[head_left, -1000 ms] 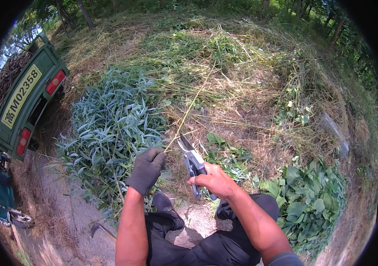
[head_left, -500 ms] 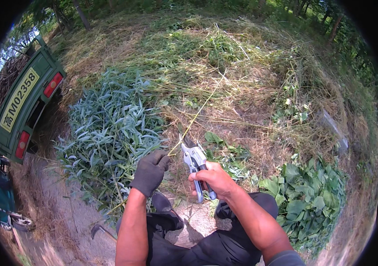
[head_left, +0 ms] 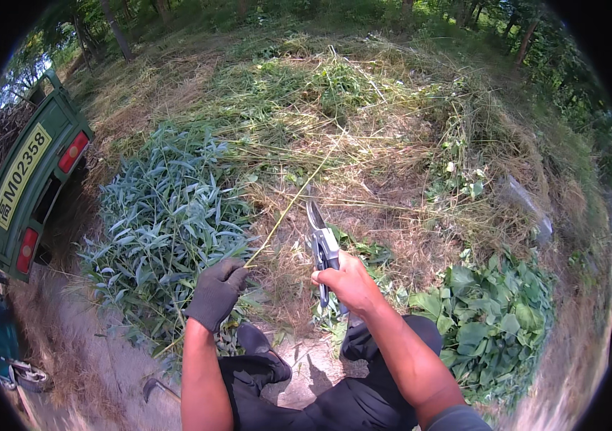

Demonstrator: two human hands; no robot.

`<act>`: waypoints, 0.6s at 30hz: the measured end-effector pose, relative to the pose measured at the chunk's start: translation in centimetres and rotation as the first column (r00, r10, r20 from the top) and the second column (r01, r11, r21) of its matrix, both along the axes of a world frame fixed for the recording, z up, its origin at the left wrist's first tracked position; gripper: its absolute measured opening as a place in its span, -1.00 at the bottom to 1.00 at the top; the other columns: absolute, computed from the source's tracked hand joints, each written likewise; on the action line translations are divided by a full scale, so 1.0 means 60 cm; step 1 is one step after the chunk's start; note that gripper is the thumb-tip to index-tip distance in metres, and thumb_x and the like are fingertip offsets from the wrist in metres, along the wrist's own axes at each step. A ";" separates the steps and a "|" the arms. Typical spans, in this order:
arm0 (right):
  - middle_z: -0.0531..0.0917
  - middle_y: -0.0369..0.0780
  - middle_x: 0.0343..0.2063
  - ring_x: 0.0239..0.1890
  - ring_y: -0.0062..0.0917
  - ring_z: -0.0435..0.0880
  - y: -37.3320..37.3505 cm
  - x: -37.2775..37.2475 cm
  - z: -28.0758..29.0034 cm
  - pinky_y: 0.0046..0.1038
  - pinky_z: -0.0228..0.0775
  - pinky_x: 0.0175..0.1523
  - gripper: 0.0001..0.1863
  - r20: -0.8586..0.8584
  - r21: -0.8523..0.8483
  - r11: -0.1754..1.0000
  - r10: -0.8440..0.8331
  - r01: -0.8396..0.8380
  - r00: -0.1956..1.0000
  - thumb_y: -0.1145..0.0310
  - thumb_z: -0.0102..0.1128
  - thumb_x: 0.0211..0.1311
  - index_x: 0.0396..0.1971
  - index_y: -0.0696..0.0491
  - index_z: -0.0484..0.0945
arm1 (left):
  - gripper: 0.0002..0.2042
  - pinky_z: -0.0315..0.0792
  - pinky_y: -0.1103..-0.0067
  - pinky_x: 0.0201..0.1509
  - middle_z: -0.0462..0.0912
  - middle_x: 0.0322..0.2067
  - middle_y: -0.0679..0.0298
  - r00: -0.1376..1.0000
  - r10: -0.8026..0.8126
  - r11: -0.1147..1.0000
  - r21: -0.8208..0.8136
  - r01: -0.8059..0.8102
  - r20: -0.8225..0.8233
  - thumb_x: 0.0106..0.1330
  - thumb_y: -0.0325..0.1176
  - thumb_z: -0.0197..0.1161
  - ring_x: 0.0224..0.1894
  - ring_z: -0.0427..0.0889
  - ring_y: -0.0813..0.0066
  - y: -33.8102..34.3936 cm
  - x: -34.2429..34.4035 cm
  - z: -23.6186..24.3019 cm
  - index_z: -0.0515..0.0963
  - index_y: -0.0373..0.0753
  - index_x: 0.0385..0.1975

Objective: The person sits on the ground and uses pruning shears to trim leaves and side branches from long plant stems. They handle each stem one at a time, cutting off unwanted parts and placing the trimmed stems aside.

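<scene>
My left hand (head_left: pixel 215 292), in a dark grey glove, is closed on the near end of a long thin yellow-green stem (head_left: pixel 289 207). The stem slants up and away to the right, over the cut grass. In my bare right hand (head_left: pixel 349 286) are pruning shears (head_left: pixel 325 246) with grey handles, their dark blades pointing away from me. The blades stand to the right of the stem, apart from it. A heap of narrow-leaved blue-green branches (head_left: pixel 166 212) lies just beyond and left of my gloved hand.
A pile of broad green leaves (head_left: pixel 489 316) lies at the right. At the left stands a green truck bed (head_left: pixel 36 179) loaded with brown sticks. A sickle (head_left: pixel 159 388) lies on the ground near my left forearm. Clear plastic (head_left: pixel 527 208) lies at the far right.
The shears have come away from the stem, and their blades now point straight ahead. My left hand has moved left and toward me with the stem's end.
</scene>
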State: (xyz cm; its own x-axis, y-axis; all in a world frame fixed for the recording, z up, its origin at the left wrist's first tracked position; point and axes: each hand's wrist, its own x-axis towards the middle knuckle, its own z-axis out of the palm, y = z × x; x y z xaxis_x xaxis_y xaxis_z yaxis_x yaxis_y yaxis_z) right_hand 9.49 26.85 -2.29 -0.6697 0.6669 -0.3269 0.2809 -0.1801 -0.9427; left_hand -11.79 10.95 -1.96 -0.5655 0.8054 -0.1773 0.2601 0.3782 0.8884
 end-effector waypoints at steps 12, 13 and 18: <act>0.52 -0.38 -0.47 -0.41 -0.71 0.46 0.068 0.035 0.010 -0.57 0.30 -0.29 -0.74 -0.067 0.015 0.993 -0.115 0.116 0.991 0.42 0.26 0.08 -0.22 0.13 0.49 | -0.83 0.44 0.62 -0.41 0.61 -0.49 0.33 0.992 -0.038 0.985 -0.165 0.059 0.124 0.28 -0.35 0.27 -0.50 0.53 0.62 -0.038 -0.021 0.035 0.64 -0.34 -0.30; 0.52 -0.38 -0.47 -0.42 -0.71 0.45 0.066 0.035 0.021 -0.57 0.30 -0.30 -0.74 -0.065 0.014 0.992 -0.126 0.127 0.990 0.42 0.26 0.08 -0.22 0.13 0.49 | -0.83 0.44 0.62 -0.41 0.61 -0.49 0.33 0.991 -0.055 0.981 -0.179 0.076 0.119 0.28 -0.35 0.27 -0.51 0.53 0.63 -0.042 -0.023 0.040 0.64 -0.34 -0.30; 0.52 -0.38 -0.48 -0.45 -0.71 0.43 0.069 0.038 0.020 -0.57 0.29 -0.31 -0.76 -0.124 -0.014 0.992 -0.125 0.124 0.984 0.43 0.26 0.09 -0.23 0.12 0.48 | -0.83 0.44 0.63 -0.41 0.60 -0.50 0.35 0.987 -0.052 0.978 -0.193 0.082 0.152 0.28 -0.35 0.28 -0.50 0.53 0.64 -0.051 -0.029 0.037 0.65 -0.34 -0.29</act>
